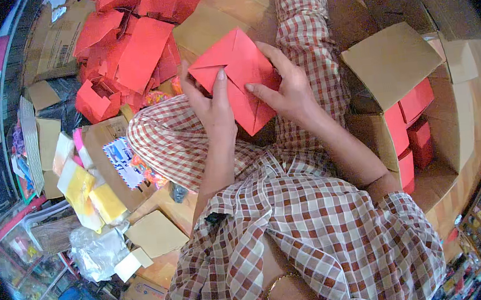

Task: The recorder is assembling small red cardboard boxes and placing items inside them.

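Note:
Above my lap I hold a red paper box [246, 54] with its folded flaps turned up and overlapping at the middle. My left hand [213, 109] grips its left side, the thumb pressed on the flaps. On the right edge, my right hand [290, 90] wraps its fingers round the side, thumb lying on the top face. The underside of the box is hidden. To the upper left lies a heap of red card pieces [141, 55], some flat and some partly folded. A cardboard carton [458, 123] at the right contains several red boxes [421, 144].
My checkered trouser legs [306, 45] fill the middle. Left of them are a brown cardboard piece [103, 134], yellow and white packets [106, 203] and a clear plastic bag [97, 253]. A raised carton flap [393, 66] stands near my right arm. Glass-fronted shelves [39, 285] line the lower left.

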Action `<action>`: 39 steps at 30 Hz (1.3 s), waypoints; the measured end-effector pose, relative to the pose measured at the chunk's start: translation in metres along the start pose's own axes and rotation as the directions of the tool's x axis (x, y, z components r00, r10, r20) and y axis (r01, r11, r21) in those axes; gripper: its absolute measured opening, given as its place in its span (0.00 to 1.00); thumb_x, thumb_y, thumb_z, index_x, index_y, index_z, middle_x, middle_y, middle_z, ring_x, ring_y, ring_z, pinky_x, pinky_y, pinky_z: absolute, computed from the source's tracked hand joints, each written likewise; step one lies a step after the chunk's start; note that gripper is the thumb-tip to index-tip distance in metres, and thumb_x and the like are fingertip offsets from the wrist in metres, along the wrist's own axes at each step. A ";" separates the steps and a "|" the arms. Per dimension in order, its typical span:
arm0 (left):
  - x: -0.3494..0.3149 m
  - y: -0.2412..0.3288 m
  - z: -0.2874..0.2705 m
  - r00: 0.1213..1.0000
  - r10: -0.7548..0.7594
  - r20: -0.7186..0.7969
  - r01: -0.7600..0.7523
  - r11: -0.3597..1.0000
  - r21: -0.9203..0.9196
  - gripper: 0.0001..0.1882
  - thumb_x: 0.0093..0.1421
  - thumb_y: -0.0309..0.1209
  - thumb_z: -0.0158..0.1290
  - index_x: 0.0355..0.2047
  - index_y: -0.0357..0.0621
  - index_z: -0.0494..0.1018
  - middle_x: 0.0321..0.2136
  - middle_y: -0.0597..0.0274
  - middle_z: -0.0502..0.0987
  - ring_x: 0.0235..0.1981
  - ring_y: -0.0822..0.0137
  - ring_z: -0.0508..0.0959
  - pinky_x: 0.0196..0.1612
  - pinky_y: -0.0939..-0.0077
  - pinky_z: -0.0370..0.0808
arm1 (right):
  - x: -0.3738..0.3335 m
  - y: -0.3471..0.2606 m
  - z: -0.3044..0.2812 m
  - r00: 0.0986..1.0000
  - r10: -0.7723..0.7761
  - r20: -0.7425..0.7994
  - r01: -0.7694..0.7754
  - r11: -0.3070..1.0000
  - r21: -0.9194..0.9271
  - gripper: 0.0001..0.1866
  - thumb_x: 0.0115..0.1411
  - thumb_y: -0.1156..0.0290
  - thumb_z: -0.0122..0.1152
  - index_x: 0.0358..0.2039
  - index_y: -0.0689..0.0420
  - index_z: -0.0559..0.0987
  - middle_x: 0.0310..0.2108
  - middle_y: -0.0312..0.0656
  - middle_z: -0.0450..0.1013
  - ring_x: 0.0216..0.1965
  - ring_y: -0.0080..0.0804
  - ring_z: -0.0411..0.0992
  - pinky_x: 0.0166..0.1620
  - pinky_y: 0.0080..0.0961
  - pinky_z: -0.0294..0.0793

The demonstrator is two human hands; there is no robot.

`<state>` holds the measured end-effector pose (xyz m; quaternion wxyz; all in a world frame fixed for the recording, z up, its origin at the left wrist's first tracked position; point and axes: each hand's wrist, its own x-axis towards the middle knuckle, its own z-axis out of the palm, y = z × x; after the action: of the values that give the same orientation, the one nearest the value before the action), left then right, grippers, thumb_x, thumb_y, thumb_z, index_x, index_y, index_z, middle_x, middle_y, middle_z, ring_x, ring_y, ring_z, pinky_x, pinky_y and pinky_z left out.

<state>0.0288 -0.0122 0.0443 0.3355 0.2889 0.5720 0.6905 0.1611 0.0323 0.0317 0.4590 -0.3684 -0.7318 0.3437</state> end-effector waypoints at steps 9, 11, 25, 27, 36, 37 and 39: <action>-0.009 0.033 0.009 0.911 0.388 0.137 -0.403 0.776 0.484 0.40 0.47 0.25 0.59 0.58 0.35 0.50 0.54 0.49 0.54 0.56 0.57 0.57 0.58 0.63 0.53 | 0.007 -0.014 -0.001 0.981 0.192 -0.026 -0.193 0.981 -0.026 0.32 0.42 0.70 0.67 0.47 0.62 0.62 0.34 0.56 0.70 0.37 0.53 0.71 0.38 0.39 0.72; -0.012 0.034 0.012 0.916 0.377 0.137 -0.398 0.813 0.424 0.41 0.47 0.25 0.59 0.58 0.35 0.50 0.54 0.49 0.54 0.56 0.57 0.56 0.58 0.63 0.53 | 0.008 -0.015 -0.001 0.979 0.202 -0.017 -0.202 0.979 -0.014 0.32 0.43 0.70 0.67 0.47 0.62 0.62 0.35 0.56 0.70 0.37 0.53 0.71 0.38 0.40 0.71; 0.001 0.039 -0.004 0.889 0.434 0.147 -0.453 0.783 0.427 0.47 0.45 0.28 0.61 0.60 0.37 0.43 0.57 0.49 0.50 0.59 0.55 0.53 0.57 0.62 0.55 | 0.008 -0.003 -0.004 0.985 0.159 0.068 -0.170 0.960 0.222 0.22 0.53 0.63 0.58 0.43 0.66 0.68 0.34 0.55 0.71 0.36 0.49 0.72 0.39 0.36 0.72; 0.002 0.038 -0.004 0.727 0.636 0.259 -0.678 0.601 0.424 0.48 0.42 0.31 0.63 0.59 0.35 0.47 0.56 0.49 0.52 0.59 0.51 0.54 0.56 0.60 0.57 | 0.010 0.005 -0.006 0.974 0.220 0.051 -0.222 0.890 0.397 0.22 0.60 0.57 0.49 0.41 0.66 0.70 0.34 0.48 0.73 0.35 0.39 0.73 0.39 0.31 0.71; -0.002 0.004 -0.010 -0.003 0.375 0.927 -0.996 -0.082 0.030 0.23 0.53 0.35 0.48 0.51 0.70 0.63 0.52 0.60 0.62 0.41 0.67 0.67 0.44 0.67 0.64 | 0.043 0.037 -0.034 0.902 0.269 0.337 -0.416 0.744 0.523 0.18 0.60 0.61 0.51 0.40 0.64 0.76 0.36 0.38 0.74 0.37 0.21 0.69 0.42 0.22 0.69; -0.004 -0.001 -0.012 -0.073 0.317 0.946 -0.994 -0.097 -0.044 0.21 0.55 0.36 0.45 0.50 0.71 0.64 0.52 0.62 0.62 0.43 0.68 0.66 0.47 0.66 0.63 | 0.042 0.039 -0.034 0.898 0.226 0.379 -0.398 0.784 0.477 0.15 0.59 0.65 0.54 0.39 0.65 0.76 0.35 0.37 0.75 0.36 0.20 0.70 0.41 0.22 0.69; -0.003 -0.011 -0.013 -0.083 0.313 0.946 -0.994 -0.091 -0.057 0.21 0.54 0.35 0.45 0.49 0.72 0.65 0.52 0.63 0.62 0.44 0.66 0.65 0.50 0.64 0.62 | 0.043 0.047 -0.027 0.905 0.295 0.307 -0.415 0.771 0.483 0.13 0.58 0.67 0.55 0.38 0.64 0.77 0.33 0.37 0.75 0.35 0.19 0.70 0.40 0.21 0.70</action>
<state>0.0216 -0.0207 0.0314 -0.1278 0.9265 0.2786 0.2183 0.1831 0.0963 0.0191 0.3883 -0.3179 -0.5673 0.6530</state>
